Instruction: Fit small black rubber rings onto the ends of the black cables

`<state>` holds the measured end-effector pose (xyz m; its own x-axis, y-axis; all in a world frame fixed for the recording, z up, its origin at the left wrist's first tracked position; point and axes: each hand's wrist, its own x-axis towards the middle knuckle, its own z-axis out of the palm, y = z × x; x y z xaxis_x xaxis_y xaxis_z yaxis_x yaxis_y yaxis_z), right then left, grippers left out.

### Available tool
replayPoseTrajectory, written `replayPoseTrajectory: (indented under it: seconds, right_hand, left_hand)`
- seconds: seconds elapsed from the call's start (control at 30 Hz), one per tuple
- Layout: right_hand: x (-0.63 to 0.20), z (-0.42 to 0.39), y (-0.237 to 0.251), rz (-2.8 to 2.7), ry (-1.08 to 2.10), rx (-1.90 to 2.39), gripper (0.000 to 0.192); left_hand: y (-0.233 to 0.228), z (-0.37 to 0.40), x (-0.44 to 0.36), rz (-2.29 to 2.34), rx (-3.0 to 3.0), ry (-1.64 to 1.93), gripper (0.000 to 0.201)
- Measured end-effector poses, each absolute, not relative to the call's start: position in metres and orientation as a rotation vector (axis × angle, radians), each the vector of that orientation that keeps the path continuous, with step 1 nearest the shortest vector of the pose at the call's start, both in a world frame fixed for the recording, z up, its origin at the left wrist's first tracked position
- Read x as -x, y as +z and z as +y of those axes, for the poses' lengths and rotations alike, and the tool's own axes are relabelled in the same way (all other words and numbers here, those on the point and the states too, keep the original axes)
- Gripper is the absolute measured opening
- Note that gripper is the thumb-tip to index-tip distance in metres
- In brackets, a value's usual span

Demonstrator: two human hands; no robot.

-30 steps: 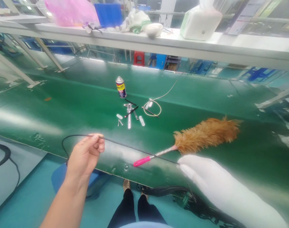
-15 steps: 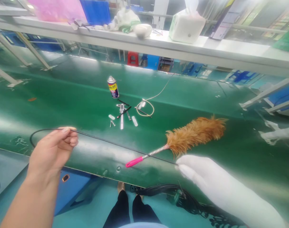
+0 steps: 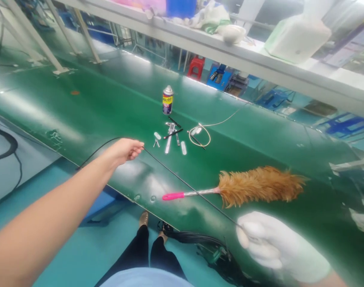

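black cable (image 3: 182,181) runs taut between both hands, slanting across the near part of the green counter (image 3: 89,107). left hand (image 3: 125,150), bare, has its grip pinched on the cable between thumb and fingertips, arm stretched out over the counter's near edge; behind that hand the cable curves away in a loop and drops off the near edge toward the floor. right hand (image 3: 268,243), in a white glove, has its grip clenched around the cable's other end, low over the near edge toward the right. the cable passes just beside the pink handle (image 3: 173,196) of a feather duster (image 3: 260,185), which lies flat on the counter between the hands, brown feathers pointing right; whether cable and duster touch cannot be told.

farther in, near the counter's middle, stands a spray can (image 3: 167,100), upright. just in front of it lies a scatter of small metal parts and tools (image 3: 170,137), and beside them to the right a coil of pale cord (image 3: 200,135) whose tail trails off toward the far edge. above the far edge runs a white shelf (image 3: 260,65) carrying a white box (image 3: 295,38) and bundled cloth (image 3: 212,18). below the near edge hangs a bunch of dark cables (image 3: 206,243), close to the person's legs (image 3: 152,247).
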<state>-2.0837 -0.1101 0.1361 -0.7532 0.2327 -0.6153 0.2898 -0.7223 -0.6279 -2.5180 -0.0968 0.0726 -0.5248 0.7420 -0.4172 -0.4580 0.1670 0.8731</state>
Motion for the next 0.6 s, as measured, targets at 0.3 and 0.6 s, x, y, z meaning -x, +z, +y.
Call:
replayPoseTrajectory:
  seconds: [0.3,0.6]
  right_hand:
    - [2.080,-0.115,0.121,0.910,-2.902,-1.032,0.030]
    - [2.083,-0.117,0.117,0.916,-2.919,-1.006,0.029]
  left_hand:
    - [0.035,-0.089,2.513,1.535,-0.220,1.044,0.012]
    - [0.015,-0.097,2.510,1.421,-0.219,1.078,0.018]
